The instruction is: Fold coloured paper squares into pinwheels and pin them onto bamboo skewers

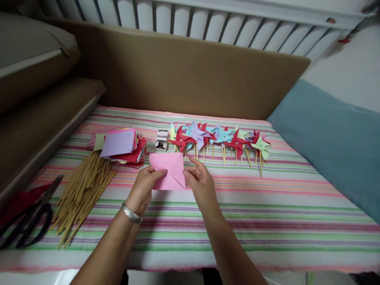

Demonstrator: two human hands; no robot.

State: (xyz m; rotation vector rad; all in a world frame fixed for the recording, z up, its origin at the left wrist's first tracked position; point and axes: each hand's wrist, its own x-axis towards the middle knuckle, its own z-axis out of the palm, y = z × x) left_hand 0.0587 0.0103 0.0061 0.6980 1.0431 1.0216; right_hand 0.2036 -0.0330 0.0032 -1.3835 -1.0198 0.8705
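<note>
A square of pink paper (175,166) is held over the middle of the striped cloth (273,221), between two bare hands. Its left side is gripped by the left hand (144,184), the thumb being laid on the upper face and the other fingers being tucked out of sight behind it. The right hand (201,180) is half curled at the right side of the paper; the edge is met by the thumb, though whether it is pinched cannot be told. Thin lines, cuts or creases, can be seen running inward from corners of the square. A silver bracelet (131,213) is worn on the left wrist.

Toward the far edge of the cloth, pinwheels (223,135) in red, lavender, blue and pale green are laid in a row, their sticks being pointed toward the near edge. Just left of the row a small white box (162,139) is set. Nearer the left edge, coloured paper sheets (118,142) are piled, topped by a lavender one, and thin wooden sticks (84,190) are spread from the pile toward the near edge. At the near left corner, black-handled scissors (38,205) are laid. The far edge is bordered by a brown board (184,71), the right edge by a blue panel (329,142)
</note>
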